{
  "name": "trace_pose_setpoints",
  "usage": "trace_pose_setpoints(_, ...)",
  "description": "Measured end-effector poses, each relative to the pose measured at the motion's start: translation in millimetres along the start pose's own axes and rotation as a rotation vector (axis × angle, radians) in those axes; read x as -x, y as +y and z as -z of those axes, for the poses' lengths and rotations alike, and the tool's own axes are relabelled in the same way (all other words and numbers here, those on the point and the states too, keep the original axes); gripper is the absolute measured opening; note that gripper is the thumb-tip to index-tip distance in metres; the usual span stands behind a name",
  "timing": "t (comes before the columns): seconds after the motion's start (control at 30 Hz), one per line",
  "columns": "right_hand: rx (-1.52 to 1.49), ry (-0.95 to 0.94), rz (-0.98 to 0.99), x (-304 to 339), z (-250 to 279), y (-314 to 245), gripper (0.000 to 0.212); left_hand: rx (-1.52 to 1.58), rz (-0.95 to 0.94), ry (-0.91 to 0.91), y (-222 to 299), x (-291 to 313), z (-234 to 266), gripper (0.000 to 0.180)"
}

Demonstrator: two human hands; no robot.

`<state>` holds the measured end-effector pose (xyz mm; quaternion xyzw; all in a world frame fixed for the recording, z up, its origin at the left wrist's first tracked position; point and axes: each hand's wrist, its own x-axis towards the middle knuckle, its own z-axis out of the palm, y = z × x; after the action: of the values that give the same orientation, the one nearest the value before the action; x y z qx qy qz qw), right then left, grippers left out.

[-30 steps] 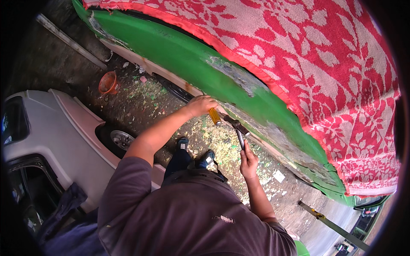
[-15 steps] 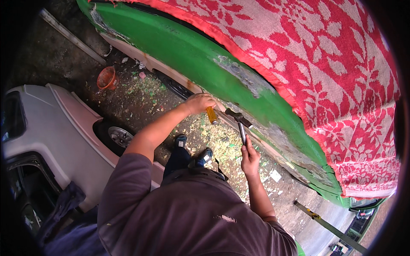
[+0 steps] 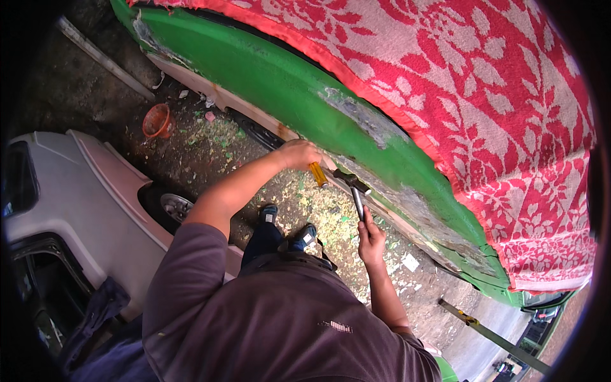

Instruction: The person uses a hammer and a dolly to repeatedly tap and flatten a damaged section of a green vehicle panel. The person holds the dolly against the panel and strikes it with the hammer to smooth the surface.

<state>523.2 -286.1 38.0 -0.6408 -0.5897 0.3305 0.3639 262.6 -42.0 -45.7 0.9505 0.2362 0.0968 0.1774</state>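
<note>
My left hand is closed against the lower edge of a green car body. From it sticks out the yellow handle of a screwdriver, its butt end toward my right side; the blade is hidden by the hand and the panel. My right hand grips the shaft of a hammer. The dark hammer head is right beside the handle's butt end; whether they touch I cannot tell. Worn grey patches break the green paint above.
A red patterned cloth covers the car's upper part. Behind my left arm stands a grey-pink vehicle. An orange bucket and a long bar lie farther off. Paint chips litter the ground round my feet. A green beam is at right.
The hammer head has moved left and slightly down, closer to the yellow handle. The handle's butt end has shifted a little to the right. Both hands keep their hold.
</note>
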Motion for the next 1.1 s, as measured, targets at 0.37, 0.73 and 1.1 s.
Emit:
trace_pose_setpoints(0.37,0.002,0.032,-0.035,1.3,4.4,-0.5,0.043,-0.007,0.048,-0.07,15.8,-13.4,17.5,0.009)
trace_pose_setpoints(0.73,-0.025,0.006,-0.073,5.7,7.9,0.7,0.042,0.068,0.098,-0.01,30.6,-13.3,7.1,0.021)
trace_pose_setpoints(1.1,0.005,-0.014,-0.144,11.0,7.5,11.7,0.043,0.32,0.182,-0.038,29.2,-21.5,22.7,0.011)
